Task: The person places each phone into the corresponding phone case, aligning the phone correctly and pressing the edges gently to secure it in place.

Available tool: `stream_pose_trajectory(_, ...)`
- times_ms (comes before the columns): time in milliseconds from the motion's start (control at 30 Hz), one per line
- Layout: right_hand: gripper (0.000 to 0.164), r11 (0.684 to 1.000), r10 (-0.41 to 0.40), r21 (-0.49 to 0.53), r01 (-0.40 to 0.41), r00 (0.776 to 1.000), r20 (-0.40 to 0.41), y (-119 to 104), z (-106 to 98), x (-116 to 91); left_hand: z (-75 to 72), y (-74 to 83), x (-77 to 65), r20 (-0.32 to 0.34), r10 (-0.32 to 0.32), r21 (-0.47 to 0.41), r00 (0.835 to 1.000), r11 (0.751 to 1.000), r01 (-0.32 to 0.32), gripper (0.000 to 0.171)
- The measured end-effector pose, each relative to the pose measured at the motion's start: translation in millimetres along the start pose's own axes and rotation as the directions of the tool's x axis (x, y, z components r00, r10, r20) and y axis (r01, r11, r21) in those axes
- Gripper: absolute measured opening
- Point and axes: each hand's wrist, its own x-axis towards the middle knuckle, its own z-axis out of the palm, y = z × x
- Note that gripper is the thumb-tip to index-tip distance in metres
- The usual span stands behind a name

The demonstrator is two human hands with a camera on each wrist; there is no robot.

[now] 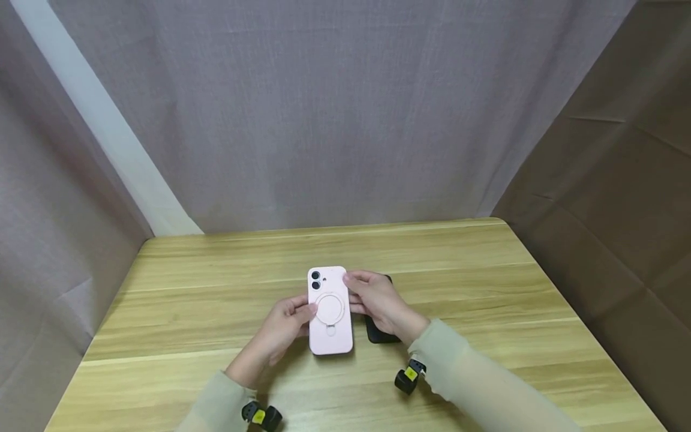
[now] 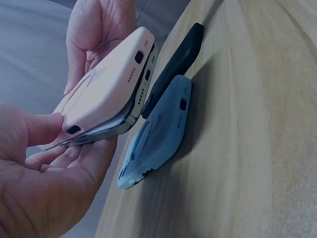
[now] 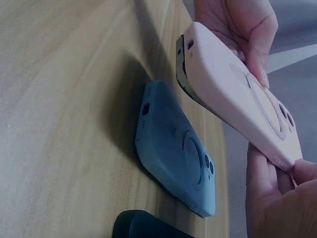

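A pink phone case (image 1: 332, 342) with a ring on its back is held above the table, camera end away from me. Under it, a phone (image 2: 142, 94) sits partly in the case; a gap shows along the bottom edge in both wrist views. My left hand (image 1: 283, 327) grips the left side, thumb on the back and fingers beneath. With thumb and fingers, my right hand (image 1: 378, 297) pinches the upper right side near the top corner. A blue phone case (image 3: 173, 148) lies on the table below, hidden in the head view.
A black, rounded flat object (image 1: 382, 336) lies on the wooden table (image 1: 189, 288) beneath my right hand, beside the blue case. Grey curtains (image 1: 335, 120) stand behind and left of the table, a brown cloth (image 1: 610, 180) at the right.
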Motion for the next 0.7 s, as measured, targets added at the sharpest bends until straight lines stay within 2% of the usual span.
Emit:
stream_pose_trajectory(267,0.038,0.997,-0.022,-0.073,0.023,1.0,0.009,0.2,0.7,-2.1,4.5,-1.2,1.4,-0.074,0.005,-0.015,0.997,1.0,-0.006,0.038)
stream_pose_trajectory(467,0.036,0.997,-0.043,-0.07,0.043,0.999,0.009,1.1,1.0,-3.3,6.3,-2.7,3.6,-0.098,0.024,0.057,0.995,0.998,-0.018,0.046)
stream_pose_trajectory(600,0.037,0.996,-0.03,-0.087,0.031,1.0,0.007,0.4,1.8,-4.0,6.8,-2.3,3.2,-0.108,0.024,0.1,0.994,0.995,-0.013,0.041)
stream_pose_trajectory(700,0.037,0.995,-0.019,-0.095,0.02,1.0,0.005,-0.4,2.6,-4.6,6.8,-1.1,2.3,-0.114,0.008,0.101,0.993,0.995,0.003,0.04)
